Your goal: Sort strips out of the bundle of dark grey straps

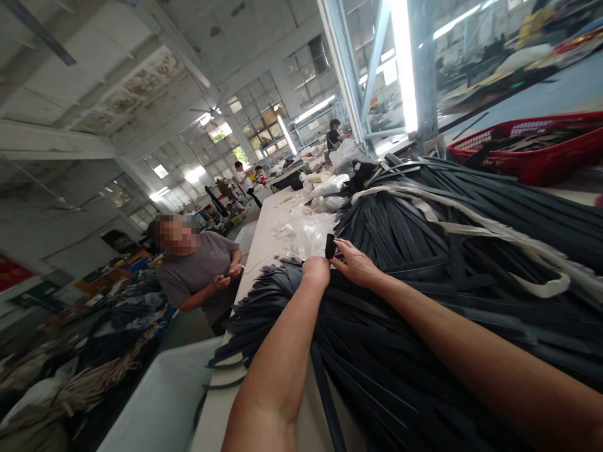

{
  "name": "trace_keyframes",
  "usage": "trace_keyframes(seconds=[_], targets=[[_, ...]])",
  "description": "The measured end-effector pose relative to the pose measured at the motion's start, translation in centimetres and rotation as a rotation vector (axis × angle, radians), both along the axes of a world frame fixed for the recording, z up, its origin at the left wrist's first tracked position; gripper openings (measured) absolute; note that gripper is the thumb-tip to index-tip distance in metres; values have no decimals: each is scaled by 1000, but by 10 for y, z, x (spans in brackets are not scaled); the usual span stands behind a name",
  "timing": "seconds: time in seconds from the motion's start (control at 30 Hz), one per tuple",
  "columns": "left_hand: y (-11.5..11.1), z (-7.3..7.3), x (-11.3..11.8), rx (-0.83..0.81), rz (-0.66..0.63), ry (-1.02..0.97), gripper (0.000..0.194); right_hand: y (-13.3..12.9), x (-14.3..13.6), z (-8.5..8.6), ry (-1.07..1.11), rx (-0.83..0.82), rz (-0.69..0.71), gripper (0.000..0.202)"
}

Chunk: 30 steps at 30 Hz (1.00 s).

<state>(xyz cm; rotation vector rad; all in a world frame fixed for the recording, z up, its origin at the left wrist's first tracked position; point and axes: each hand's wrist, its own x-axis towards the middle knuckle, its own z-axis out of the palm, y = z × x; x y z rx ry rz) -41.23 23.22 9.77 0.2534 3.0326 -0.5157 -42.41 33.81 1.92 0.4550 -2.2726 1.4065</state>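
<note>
Both hands, left hand and right hand, apparently pinch one dark strap end together.

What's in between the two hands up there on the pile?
In the head view, a small black strap end stands between the left hand and the right hand, above the heap of dark straps. Both hands touch it.

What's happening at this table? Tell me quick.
A person's left hand and right hand reach into a big heap of dark straps on the table, pinching the end of one strap between them. A co-worker stands at the table's far side, hands together.
</note>
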Motion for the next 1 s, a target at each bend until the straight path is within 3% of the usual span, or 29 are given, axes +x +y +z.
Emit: trace_keyframes(seconds=[0.23, 0.37, 0.47, 0.7, 1.0], targets=[[-7, 7, -1, -19, -60, -57, 41, 1, 0, 2, -40, 55, 28, 44], [-17, 15, -9, -53, -155, -166, 36, 1, -1, 2, -67, 106, 24, 49], [-17, 16, -13, -92, -151, -199, 35, 1, -2, 1, -69, 140, 13, 51], [2, 12, -6, -97, -98, -121, 39, 2, -4, -1, -56, 164, 12, 49], [0, 11, -2, -104, -130, -37, 34, 2, 3, 7, -108, 181, 10, 50]])
